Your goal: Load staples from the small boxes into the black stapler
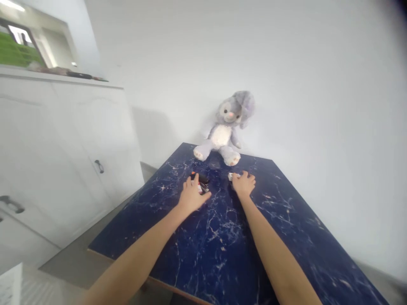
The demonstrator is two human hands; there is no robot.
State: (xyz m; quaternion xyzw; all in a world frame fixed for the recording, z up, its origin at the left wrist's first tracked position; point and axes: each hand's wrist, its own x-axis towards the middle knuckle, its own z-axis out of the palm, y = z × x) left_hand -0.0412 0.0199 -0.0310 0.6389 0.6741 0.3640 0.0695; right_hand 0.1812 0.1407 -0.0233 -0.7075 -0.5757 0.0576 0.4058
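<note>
both hands are out at full stretch over the blue marble-patterned tabletop (222,241), and this looks like the taking-hold stage, one small item to each side. the left hand (190,197) is spread wide, palm down, thumb pointing off to the right and well away from the fingers, with the fingertips at a black stapler-like object (202,178) that shows an orange end and a red-and-white patch; it lies on the table just beyond the palm, in the gap between fingers and thumb. over to the right hand (244,185): knuckles up, fingers bent, with a small white item (230,176) peeking out on its thumb side, resting low by the tabletop. is it gripped? cannot tell, the hand covers too much. if the left is to secure its piece, that seems to call for bringing the thumb in against the near side; the right would want a firm pinch on that white bit. look at the arms: the left forearm angles in from the lower left, the right one from the lower right, wrists low, the hands near each other but apart. and just behind them sits the grey plush rabbit (221,136), leaning against the wall (302,106), legs splayed toward the action.
</note>
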